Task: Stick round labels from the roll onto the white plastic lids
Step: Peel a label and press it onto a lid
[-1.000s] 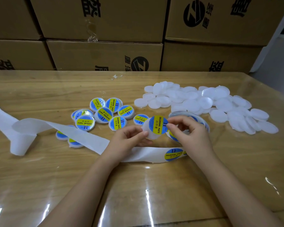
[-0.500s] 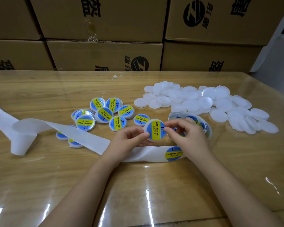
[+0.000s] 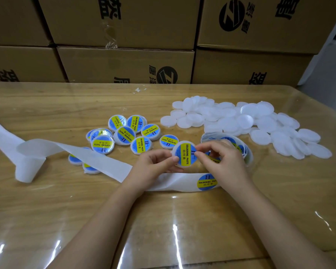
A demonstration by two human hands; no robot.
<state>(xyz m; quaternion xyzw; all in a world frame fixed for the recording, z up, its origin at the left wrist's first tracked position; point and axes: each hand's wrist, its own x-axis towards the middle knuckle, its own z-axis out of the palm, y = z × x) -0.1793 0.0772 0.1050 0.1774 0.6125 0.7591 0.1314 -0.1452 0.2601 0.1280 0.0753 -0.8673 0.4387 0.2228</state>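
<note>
Wrinkles are the main risk now: a round white plastic lid (image 3: 176,148), already carrying a blue-and-yellow round label (image 3: 186,155), is held just above the wooden worktop (image 3: 163,220) between both hands. The left hand (image 3: 155,164) pinches its left rim with thumb and curled fingers; the right hand (image 3: 221,162) pinches the right rim, thumb and forefinger on the label's edge. Uneven pressing could trap a bubble or leave an edge lifted. The white backing strip (image 3: 97,159) trails left over some finished labelled lids (image 3: 124,133) and could drag them if pulled. The label roll (image 3: 248,154) sits behind the right hand, the heap of bare white lids (image 3: 260,125) beyond.
</note>
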